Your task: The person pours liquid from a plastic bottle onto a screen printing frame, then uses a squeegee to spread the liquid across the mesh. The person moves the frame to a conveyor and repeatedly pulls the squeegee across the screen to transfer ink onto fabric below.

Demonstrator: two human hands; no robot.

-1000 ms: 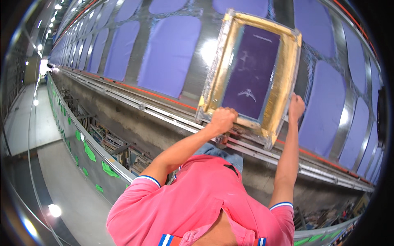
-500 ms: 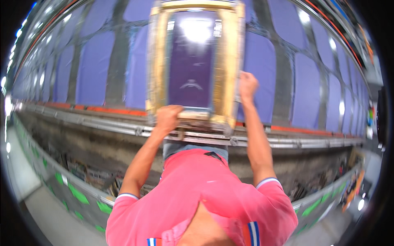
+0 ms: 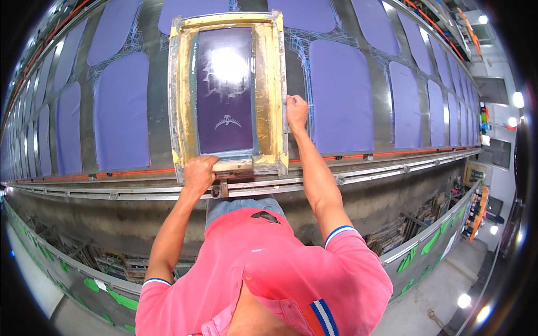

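A screen-printing frame (image 3: 270,84) with worn, yellow-taped borders lies over the long dark table in front of me. Its dark purple mesh panel (image 3: 224,131) carries a small pale winged mark near the close end and a bright light reflection farther up. My left hand (image 3: 200,172) is closed over the frame's near edge, toward its left corner. On the right side, my right hand (image 3: 297,113) is closed around the outer rail of the frame, about midway along. Whatever lies beneath the frame is hidden.
Flat purple fabric pieces (image 3: 122,112) lie in rows along the dark table (image 3: 159,106). A metal rail (image 3: 381,171) runs along the table's near edge. Behind me, a grey barrier with green patches (image 3: 430,243) borders a trough holding several frames.
The printing frame was blurred and its sides met the neighbouring fabric pieces; now it looks sharp, with dark gaps on both sides. My view has shifted. Both hands keep their grip.
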